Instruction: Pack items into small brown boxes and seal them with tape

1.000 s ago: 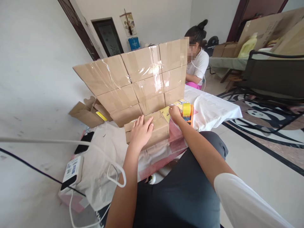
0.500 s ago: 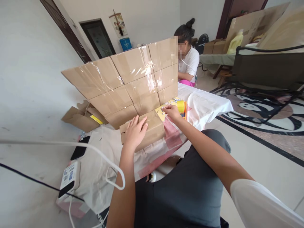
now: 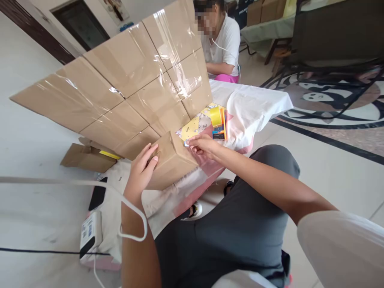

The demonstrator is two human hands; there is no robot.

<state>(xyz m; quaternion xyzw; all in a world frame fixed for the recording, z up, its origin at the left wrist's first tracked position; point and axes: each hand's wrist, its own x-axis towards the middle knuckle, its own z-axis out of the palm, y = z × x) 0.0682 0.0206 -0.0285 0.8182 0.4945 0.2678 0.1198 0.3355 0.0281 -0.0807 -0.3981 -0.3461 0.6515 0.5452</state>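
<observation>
A closed brown cardboard box (image 3: 177,166) lies on the cloth-covered table in front of me. My left hand (image 3: 143,166) rests on its left end, fingers apart. At the box's right end, my right hand (image 3: 202,145) pinches a small whitish-blue piece (image 3: 186,143), too small to identify. Beyond that hand lies a yellow patterned sheet (image 3: 192,129). A yellow roll (image 3: 215,115) stands with an orange and blue item (image 3: 222,127) to the right of the sheet. Behind the box rises a tall panel of taped brown cardboard (image 3: 120,76).
Another person (image 3: 223,44) in a white shirt sits past the panel. An open carton (image 3: 87,157) is at the left by the wall. A white cable (image 3: 132,204) crosses in front of my left forearm. A white device (image 3: 91,232) sits at the lower left.
The view has shifted and tilted. My left hand has moved to the box's left end. My right hand has come from the yellow sheet to the box's right end with a small piece.
</observation>
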